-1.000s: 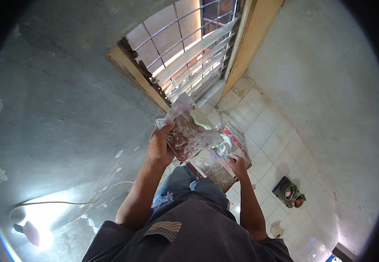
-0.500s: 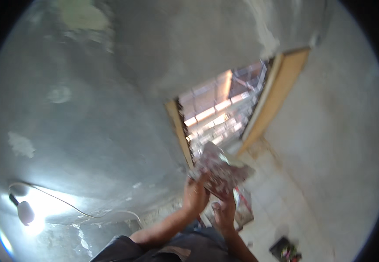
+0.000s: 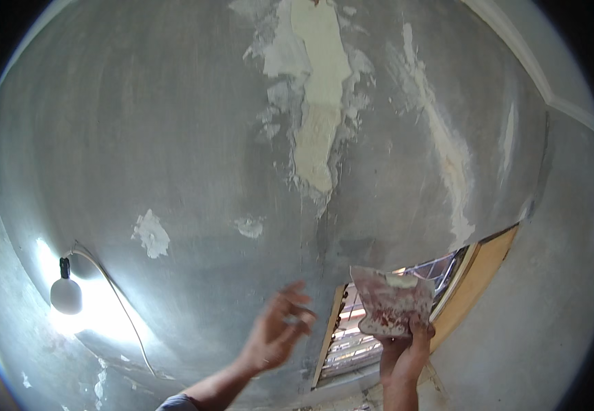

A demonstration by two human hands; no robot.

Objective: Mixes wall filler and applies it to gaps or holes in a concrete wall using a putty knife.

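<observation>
In my right hand is a flat board, stained reddish and whitish. My fingers and thumb close on its lower right edge, and it tilts up in front of the window. A pale lump of putty clings near its top edge. My left hand is raised to the left of the board, apart from it. Its fingers are loosely bent and spread, slightly blurred, and I see nothing held in them. Ahead stands a grey wall with a long cream filler patch running down it.
A second pale filler streak runs down the wall's right part. Smaller patches dot the left. A lit bulb hangs at the lower left with its cable. The window has a wooden frame and bars.
My view has tilted up to the wall. Both hands were together at the board; now the left hand is away from it and the right alone holds it, raised further right.
</observation>
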